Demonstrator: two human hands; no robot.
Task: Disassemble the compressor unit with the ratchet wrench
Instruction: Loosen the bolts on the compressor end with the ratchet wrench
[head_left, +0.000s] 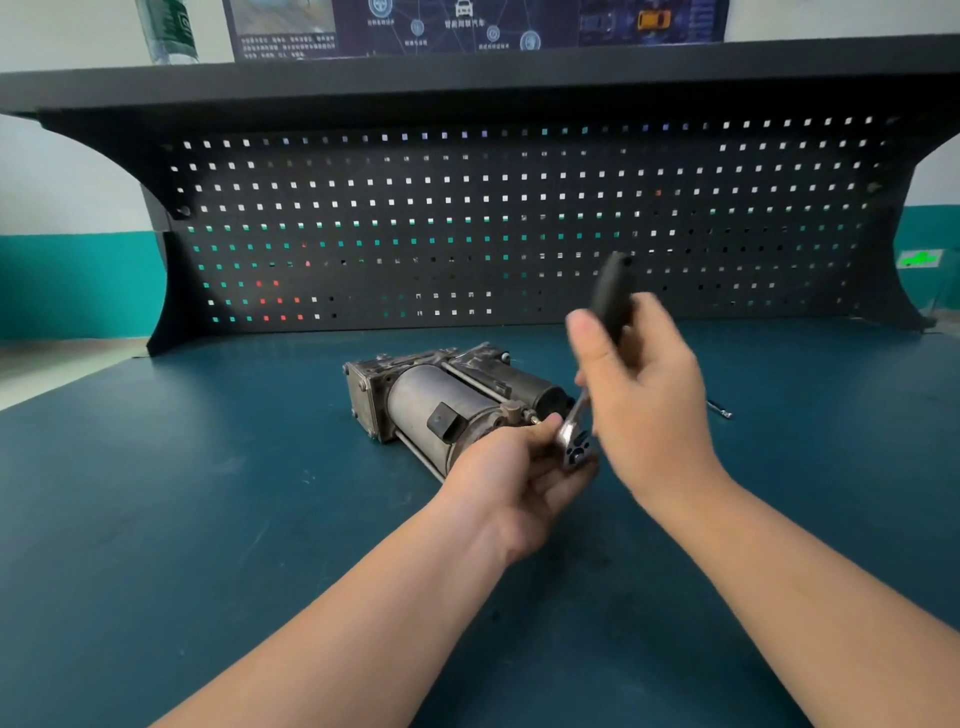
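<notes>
A grey metal compressor unit (436, 405) lies on its side in the middle of the blue-green bench top (208, 493). The ratchet wrench (576, 447) stands with its silver head at the unit's near right end and its black handle pointing up and away. My right hand (644, 395) grips the black handle and looks blurred. My left hand (519, 467) holds the wrench head between thumb and fingers, right by a bolt end on the compressor. The socket and the bolt under the head are hidden.
A black pegboard back panel (467, 223) rises behind the bench, with a shelf (467, 73) above it. A thin metal rod or bolt (719, 408) lies on the bench to the right of my right hand. A bottle (166, 31) stands on the shelf at the left.
</notes>
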